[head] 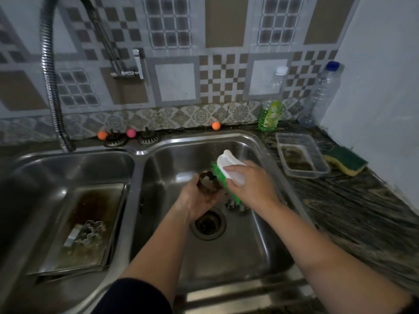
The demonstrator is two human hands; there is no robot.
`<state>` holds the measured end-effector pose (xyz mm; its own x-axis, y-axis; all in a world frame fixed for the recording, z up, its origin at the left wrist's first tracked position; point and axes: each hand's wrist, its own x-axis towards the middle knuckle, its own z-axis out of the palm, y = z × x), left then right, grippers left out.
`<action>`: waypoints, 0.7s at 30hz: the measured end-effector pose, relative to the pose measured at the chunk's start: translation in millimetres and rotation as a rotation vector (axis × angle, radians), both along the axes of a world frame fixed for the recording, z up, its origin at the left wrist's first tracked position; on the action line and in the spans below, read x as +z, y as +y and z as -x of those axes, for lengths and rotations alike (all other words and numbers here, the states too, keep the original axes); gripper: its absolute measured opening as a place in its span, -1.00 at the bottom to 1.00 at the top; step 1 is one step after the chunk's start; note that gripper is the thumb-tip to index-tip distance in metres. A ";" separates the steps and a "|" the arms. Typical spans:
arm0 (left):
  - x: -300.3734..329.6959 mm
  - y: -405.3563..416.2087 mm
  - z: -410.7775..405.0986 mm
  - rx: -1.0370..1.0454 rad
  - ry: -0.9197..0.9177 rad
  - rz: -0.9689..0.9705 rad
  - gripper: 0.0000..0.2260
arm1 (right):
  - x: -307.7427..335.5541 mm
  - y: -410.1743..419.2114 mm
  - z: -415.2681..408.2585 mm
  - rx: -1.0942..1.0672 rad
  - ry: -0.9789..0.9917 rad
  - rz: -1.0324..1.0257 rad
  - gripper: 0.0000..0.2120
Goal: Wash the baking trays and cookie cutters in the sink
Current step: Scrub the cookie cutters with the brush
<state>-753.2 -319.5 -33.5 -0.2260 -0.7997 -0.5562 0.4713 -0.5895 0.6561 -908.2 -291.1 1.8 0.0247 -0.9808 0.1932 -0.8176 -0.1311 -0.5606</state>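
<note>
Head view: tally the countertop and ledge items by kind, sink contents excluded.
Small balls: 3, orange, pink, orange
Bottles: 3, clear with white cap, green soap, clear with blue cap
Strainer plugs: 2
Plastic container: 1
Sponge: 1
Total: 10

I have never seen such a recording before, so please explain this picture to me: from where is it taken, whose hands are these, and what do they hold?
There is one picture, from a camera worn on a person's head, looking down at a double steel sink. No machine is here; the two bare hands belong to that person. The left hand holds a dark metal cookie cutter over the right basin. The right hand grips a white brush with green bristles against it. Another cutter lies near the drain. In the left basin, a stained baking tray carries more cutters. On the counter stand a green soap bottle, a clear container and a sponge.
</note>
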 end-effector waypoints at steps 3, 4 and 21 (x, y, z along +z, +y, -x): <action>5.3 2.8 -8.2 -0.020 -0.044 0.022 -0.54 | -6.8 2.8 -16.8 0.126 0.149 -0.008 -0.69; 4.9 4.2 -10.6 -0.025 -0.069 0.026 -0.55 | -8.0 0.6 -18.9 0.092 0.156 -0.009 -0.69; 2.9 14.9 -49.8 -0.041 -0.438 0.199 -0.41 | -0.6 -1.4 -44.4 -0.063 0.015 -0.001 -0.70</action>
